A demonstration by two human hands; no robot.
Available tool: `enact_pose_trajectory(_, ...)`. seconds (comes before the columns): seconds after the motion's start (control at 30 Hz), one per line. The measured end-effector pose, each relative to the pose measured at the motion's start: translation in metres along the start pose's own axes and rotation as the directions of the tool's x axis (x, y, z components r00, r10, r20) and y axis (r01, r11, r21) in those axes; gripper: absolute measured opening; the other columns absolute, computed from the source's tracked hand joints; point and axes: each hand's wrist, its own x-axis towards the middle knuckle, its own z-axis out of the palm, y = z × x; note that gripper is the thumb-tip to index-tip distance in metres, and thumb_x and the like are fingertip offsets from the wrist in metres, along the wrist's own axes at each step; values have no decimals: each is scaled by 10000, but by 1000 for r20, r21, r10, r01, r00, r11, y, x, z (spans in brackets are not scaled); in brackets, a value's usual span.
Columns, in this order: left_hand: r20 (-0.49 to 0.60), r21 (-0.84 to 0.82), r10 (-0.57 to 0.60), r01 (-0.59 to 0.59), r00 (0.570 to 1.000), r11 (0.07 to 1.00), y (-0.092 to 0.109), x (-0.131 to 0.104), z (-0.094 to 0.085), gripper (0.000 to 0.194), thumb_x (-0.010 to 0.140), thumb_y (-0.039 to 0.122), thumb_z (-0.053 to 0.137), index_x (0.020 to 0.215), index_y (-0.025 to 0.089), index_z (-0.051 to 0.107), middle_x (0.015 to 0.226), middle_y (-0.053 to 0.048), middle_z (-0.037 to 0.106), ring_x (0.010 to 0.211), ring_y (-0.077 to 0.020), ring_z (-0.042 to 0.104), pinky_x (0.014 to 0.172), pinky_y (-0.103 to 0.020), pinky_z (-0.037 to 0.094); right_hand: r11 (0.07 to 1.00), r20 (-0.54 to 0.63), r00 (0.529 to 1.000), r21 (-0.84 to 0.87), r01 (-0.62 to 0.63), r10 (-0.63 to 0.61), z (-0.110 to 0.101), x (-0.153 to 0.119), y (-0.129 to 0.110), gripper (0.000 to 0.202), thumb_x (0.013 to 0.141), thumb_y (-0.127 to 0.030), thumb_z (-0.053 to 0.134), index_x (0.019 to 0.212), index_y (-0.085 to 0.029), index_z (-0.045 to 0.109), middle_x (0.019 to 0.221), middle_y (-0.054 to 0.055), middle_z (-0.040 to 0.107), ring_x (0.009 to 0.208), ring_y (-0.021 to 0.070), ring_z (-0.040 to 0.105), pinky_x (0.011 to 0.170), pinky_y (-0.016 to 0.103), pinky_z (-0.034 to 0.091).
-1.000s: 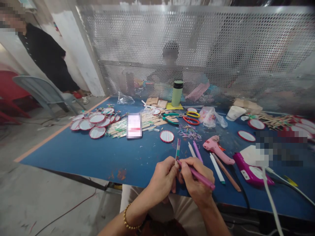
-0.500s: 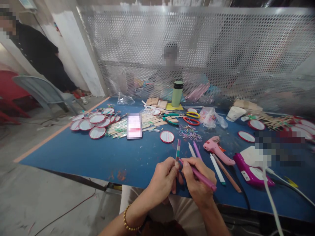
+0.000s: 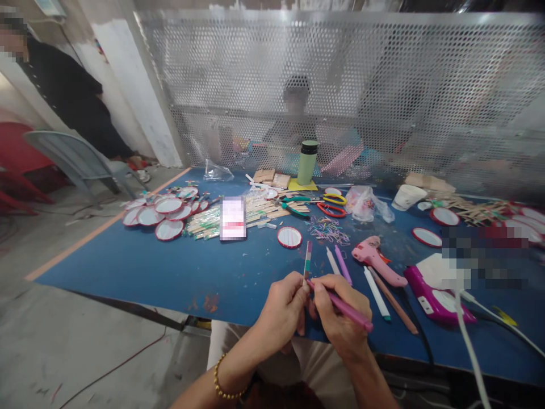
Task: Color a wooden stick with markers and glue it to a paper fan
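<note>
My left hand (image 3: 283, 309) pinches a thin wooden stick (image 3: 307, 262) near the table's front edge; the stick points up and shows purple, white, green and brown bands. In my right hand (image 3: 344, 309) is a pink marker (image 3: 351, 312), its tip against the stick just above my left fingers. Beyond my hands lie a white marker (image 3: 332, 261) and a purple marker (image 3: 343, 265). To the right are a green-tipped marker (image 3: 377, 293), a brown marker (image 3: 394, 301) and a pink glue gun (image 3: 378, 261). A red-rimmed white disc (image 3: 289, 237) rests past the stick.
On the blue table (image 3: 140, 267) are piled discs (image 3: 149, 216), sticks (image 3: 204, 224), a phone (image 3: 233, 218), pliers (image 3: 332, 210), a green bottle (image 3: 307, 165), a paper cup (image 3: 407, 197) and a magenta power strip (image 3: 434, 298). A person stands at left; another sits behind the mesh.
My right hand and the pink marker have shifted slightly left and down along the stick. My left hand and the stick have barely moved.
</note>
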Motion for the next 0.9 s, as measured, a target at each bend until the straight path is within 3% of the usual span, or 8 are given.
enact_pose_trajectory(0.77, -20, -6, 8, -8, 1000, 1000, 3, 0, 1, 410, 939, 568, 468, 736, 213, 442, 460, 77, 484, 336, -74, 422, 388, -175, 328, 1000, -34, 999, 27, 11, -10, 1, 2, 0, 204, 920, -172, 553, 751, -203, 661, 617, -18, 689, 476, 108, 628, 483, 195, 500)
enact_pose_trajectory(0.9, -7, -18, -4, 4, 1000, 1000, 2, 0, 1, 397, 940, 556, 472, 749, 208, 450, 489, 76, 497, 328, -67, 421, 370, -172, 301, 1000, -85, 996, 10, -3, 4, 2, 2, 3, 178, 912, -162, 569, 765, -199, 661, 611, -22, 684, 484, 113, 635, 504, 194, 517)
